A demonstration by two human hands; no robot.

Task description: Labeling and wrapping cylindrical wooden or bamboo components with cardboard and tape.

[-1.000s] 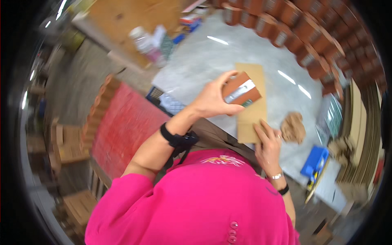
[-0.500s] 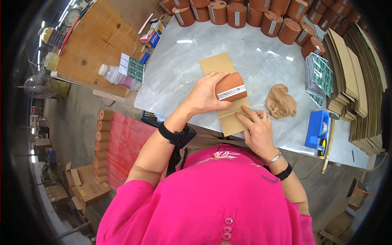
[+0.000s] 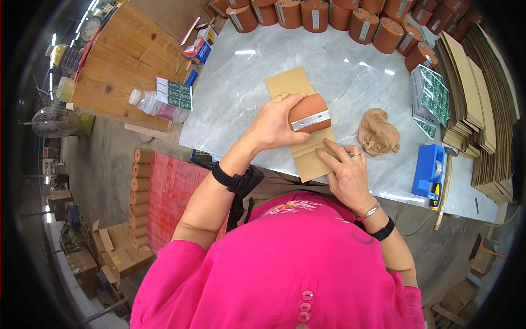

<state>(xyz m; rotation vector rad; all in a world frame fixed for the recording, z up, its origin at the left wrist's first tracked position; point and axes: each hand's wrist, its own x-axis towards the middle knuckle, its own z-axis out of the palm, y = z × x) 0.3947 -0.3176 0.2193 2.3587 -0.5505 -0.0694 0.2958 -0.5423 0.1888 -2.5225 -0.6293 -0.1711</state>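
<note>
My left hand (image 3: 274,122) is closed around a reddish-brown cylinder (image 3: 313,104) with a silver metal strip along its side. The cylinder lies tilted on a creased piece of tan cardboard (image 3: 287,82), which sticks out beyond it at the far and near ends. With its fingers stretched out and apart, my right hand (image 3: 348,172) rests two fingertips on the cardboard's near part. Its thumb is partly hidden beside the cardboard edge. To the right of that hand lies a crumpled brown cloth or paper (image 3: 379,132).
Similar cylinders (image 3: 315,16) line the grey table's (image 3: 241,82) far edge. Cardboard sheets (image 3: 466,88) are stacked at right, near green-and-white label sheets (image 3: 433,93), a blue tape dispenser (image 3: 427,170) and a hammer (image 3: 442,192). A plastic bottle (image 3: 145,100) lies at left.
Both hands stay almost where they were on the cylinder and cardboard. The whole view has shifted slightly.
</note>
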